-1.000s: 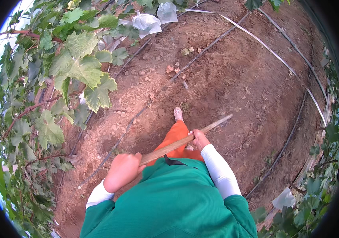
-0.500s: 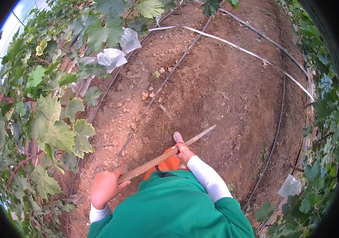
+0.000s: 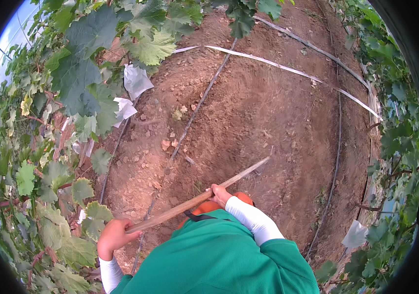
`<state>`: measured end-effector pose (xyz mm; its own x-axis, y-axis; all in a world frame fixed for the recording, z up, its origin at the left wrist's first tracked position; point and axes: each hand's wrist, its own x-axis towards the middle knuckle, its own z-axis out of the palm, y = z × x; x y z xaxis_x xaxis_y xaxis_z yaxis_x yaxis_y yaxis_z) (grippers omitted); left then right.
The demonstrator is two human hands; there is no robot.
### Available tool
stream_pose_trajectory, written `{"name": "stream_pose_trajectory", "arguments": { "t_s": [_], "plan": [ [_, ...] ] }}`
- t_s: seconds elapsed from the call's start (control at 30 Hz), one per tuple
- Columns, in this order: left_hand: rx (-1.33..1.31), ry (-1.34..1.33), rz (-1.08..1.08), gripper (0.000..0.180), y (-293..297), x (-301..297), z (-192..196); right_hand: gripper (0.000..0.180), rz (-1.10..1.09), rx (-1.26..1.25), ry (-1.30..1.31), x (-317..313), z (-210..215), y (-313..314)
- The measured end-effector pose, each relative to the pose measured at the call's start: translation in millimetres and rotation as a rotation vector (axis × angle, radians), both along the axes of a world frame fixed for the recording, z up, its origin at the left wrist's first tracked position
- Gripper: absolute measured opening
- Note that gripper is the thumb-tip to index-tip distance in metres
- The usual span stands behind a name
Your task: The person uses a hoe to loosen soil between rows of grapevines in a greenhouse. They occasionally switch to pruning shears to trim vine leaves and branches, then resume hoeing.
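Observation:
A long wooden-handled tool (image 3: 177, 209) runs slantwise across my front, from low left to upper right. Around its near end is my left hand (image 3: 114, 239), closed with the thumb along the wood. My right hand (image 3: 220, 195) grips the shaft farther up, in front of my body. At the far end, over the soil, a thin greyish head (image 3: 260, 169) shows; too little of it is visible to tell a rake from a hoe. Bare brown soil (image 3: 234, 117) lies beneath the shaft.
Grapevines (image 3: 84, 63) with white paper bags (image 3: 136, 81) crowd the left side. More vines (image 3: 393, 142) line the right, with a pale bag (image 3: 355, 234) low down. Dark drip hoses (image 3: 203, 98) run along the soil, and a white strip (image 3: 278, 65) crosses it farther off.
Both hands have shifted slightly left, still on the shaft. The tool's head end shows a little more now. Leaves at upper left fill more of the view, and my foot is no longer visible.

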<state>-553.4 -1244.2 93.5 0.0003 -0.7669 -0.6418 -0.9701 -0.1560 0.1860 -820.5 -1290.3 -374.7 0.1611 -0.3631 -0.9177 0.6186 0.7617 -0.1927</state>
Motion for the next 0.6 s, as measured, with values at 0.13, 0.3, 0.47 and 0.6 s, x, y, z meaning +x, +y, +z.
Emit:
{"name": "stream_pose_trajectory", "arguments": {
  "t_s": [0.13,0.3,0.47,0.6],
  "plan": [
    [0.147,0.092,0.018,0.038,-23,-11,-50,0.010,-0.204,-0.063,0.185,-38,9,-78],
    [-0.003,0.225,0.055,0.038,-64,-79,-129,0.014,-0.303,-0.231,0.357,-133,57,-220],
    [-0.172,0.468,0.132,0.034,-158,-187,-192,0.016,-0.321,-0.435,0.450,-228,106,-367],
    [-0.219,0.475,0.133,0.029,-230,-266,-214,0.015,-0.281,-0.494,0.503,-271,128,-446]
  ]
}}
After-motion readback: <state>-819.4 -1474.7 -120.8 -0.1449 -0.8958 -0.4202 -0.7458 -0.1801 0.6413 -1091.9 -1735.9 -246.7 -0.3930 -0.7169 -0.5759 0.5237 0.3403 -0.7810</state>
